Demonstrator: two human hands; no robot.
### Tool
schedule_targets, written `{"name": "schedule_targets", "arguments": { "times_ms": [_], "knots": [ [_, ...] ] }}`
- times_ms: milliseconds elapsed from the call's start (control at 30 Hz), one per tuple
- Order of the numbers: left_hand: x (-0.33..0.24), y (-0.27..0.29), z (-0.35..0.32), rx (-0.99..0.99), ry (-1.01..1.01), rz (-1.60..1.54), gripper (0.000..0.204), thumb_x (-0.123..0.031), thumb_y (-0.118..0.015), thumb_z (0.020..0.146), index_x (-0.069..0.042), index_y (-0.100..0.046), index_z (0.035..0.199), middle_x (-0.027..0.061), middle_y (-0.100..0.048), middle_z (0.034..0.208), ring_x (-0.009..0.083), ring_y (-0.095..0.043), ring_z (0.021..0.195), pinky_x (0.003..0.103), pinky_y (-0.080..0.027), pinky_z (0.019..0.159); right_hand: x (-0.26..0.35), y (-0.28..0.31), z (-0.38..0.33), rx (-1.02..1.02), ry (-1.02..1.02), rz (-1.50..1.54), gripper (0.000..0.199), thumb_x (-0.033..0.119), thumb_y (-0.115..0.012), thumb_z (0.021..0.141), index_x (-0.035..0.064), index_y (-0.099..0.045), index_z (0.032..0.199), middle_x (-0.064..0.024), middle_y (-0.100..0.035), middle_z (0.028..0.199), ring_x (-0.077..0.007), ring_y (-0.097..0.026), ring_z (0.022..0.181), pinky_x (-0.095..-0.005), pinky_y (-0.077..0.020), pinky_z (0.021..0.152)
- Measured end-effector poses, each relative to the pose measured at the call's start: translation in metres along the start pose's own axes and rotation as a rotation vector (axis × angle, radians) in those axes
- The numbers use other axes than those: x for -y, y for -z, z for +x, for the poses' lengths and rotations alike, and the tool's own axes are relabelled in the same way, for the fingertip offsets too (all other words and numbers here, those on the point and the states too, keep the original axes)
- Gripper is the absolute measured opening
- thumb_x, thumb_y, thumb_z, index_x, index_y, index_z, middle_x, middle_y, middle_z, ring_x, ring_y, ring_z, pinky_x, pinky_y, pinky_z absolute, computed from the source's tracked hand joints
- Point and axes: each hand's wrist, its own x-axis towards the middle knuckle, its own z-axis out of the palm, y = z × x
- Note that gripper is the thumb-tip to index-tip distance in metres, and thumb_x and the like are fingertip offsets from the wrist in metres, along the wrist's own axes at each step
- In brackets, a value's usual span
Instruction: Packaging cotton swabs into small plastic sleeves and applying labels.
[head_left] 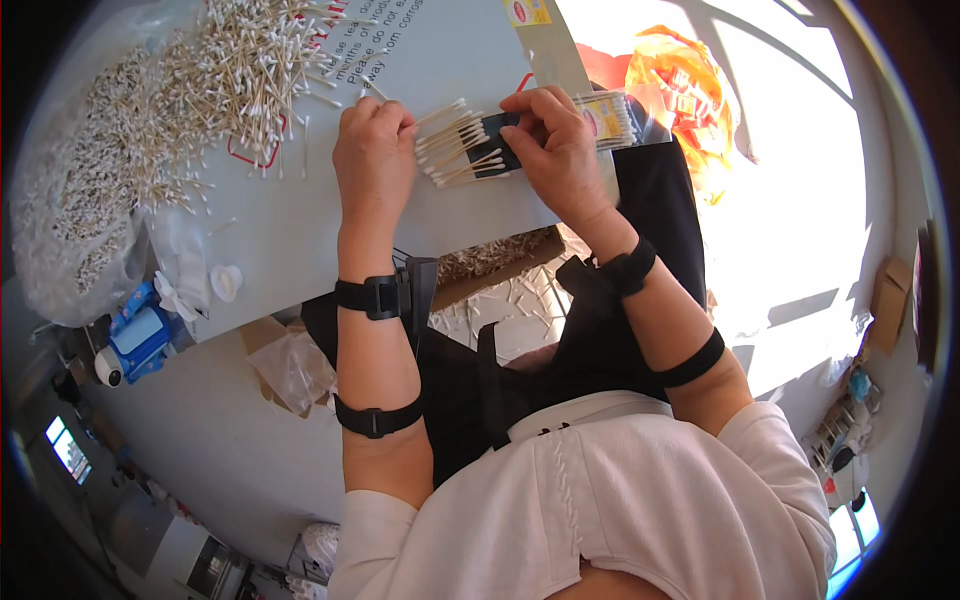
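Observation:
My left hand is closed, its fingertips at the end of a cotton swab that points right. Beside it a row of cotton swabs lies fanned out, partly over a small dark block. My right hand pinches the block's right side between thumb and curled fingers. Just past that hand sits a clear pack of swabs with a yellow label. What lies inside my left fist is hidden.
A large heap of loose swabs spreads over the grey tabletop and a plastic bag at left. A blue-and-white bottle is by the left edge. Below the table edge stands a box of swabs. An orange bag is at right.

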Motion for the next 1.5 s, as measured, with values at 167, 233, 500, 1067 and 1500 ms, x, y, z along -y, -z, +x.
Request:
{"name": "schedule_targets", "arguments": {
  "times_ms": [167, 233, 500, 1067, 1500],
  "knots": [
    [-0.009, -0.006, -0.009, -0.041, -0.050, -0.079, 0.017, 0.001, -0.072, 0.073, -0.007, -0.067, 0.088, 0.0065, -0.059, 0.091, 0.0278, -0.058, 0.091, 0.039, -0.050, 0.076, -0.003, -0.020, -0.008, -0.176, 0.050, 0.334, 0.020, -0.006, -0.063, 0.079, -0.0008, -0.063, 0.098, -0.0103, -0.059, 0.096, -0.0214, -0.062, 0.082, -0.0307, -0.0514, 0.074],
    [-0.011, -0.005, -0.021, -0.057, -0.069, -0.084, 0.019, 0.002, -0.072, 0.072, -0.006, -0.067, 0.088, 0.0065, -0.058, 0.092, 0.0279, -0.058, 0.091, 0.039, -0.050, 0.076, -0.005, -0.019, -0.010, -0.181, 0.038, 0.405, 0.020, -0.008, -0.061, 0.079, -0.0002, -0.064, 0.097, -0.0105, -0.060, 0.097, -0.0230, -0.062, 0.084, -0.0304, -0.0516, 0.076],
    [-0.019, -0.006, -0.057, -0.039, -0.074, -0.075, 0.021, 0.004, -0.073, 0.067, -0.006, -0.064, 0.084, 0.0056, -0.057, 0.088, 0.0275, -0.057, 0.088, 0.038, -0.049, 0.073, -0.008, 0.001, -0.003, 0.140, 0.320, -0.295, 0.017, -0.004, -0.064, 0.074, 0.0042, -0.066, 0.089, -0.0109, -0.060, 0.093, -0.0341, -0.062, 0.087, -0.0424, -0.0515, 0.073],
    [-0.022, -0.014, -0.060, -0.179, 0.025, -0.243, 0.043, 0.000, -0.070, 0.078, -0.004, -0.057, 0.120, 0.0144, -0.056, 0.118, 0.0302, -0.053, 0.113, 0.041, -0.044, 0.096, -0.005, -0.015, -0.004, -0.052, 0.096, 0.330, 0.021, 0.002, -0.055, 0.095, -0.0023, -0.059, 0.115, -0.0119, -0.056, 0.126, -0.0200, -0.058, 0.108, -0.0271, -0.0461, 0.093],
    [-0.038, -0.051, -0.032, -0.478, 0.246, -1.252, 0.047, -0.022, -0.048, 0.102, 0.006, -0.040, 0.139, 0.0180, -0.043, 0.144, 0.0268, -0.039, 0.136, 0.041, -0.027, 0.116, -0.016, -0.045, 0.002, -0.038, 0.063, 0.544, 0.039, 0.017, -0.046, 0.104, -0.0027, -0.048, 0.138, -0.0126, -0.052, 0.139, -0.0188, -0.049, 0.129, -0.0311, -0.0383, 0.111]
  ]
}}
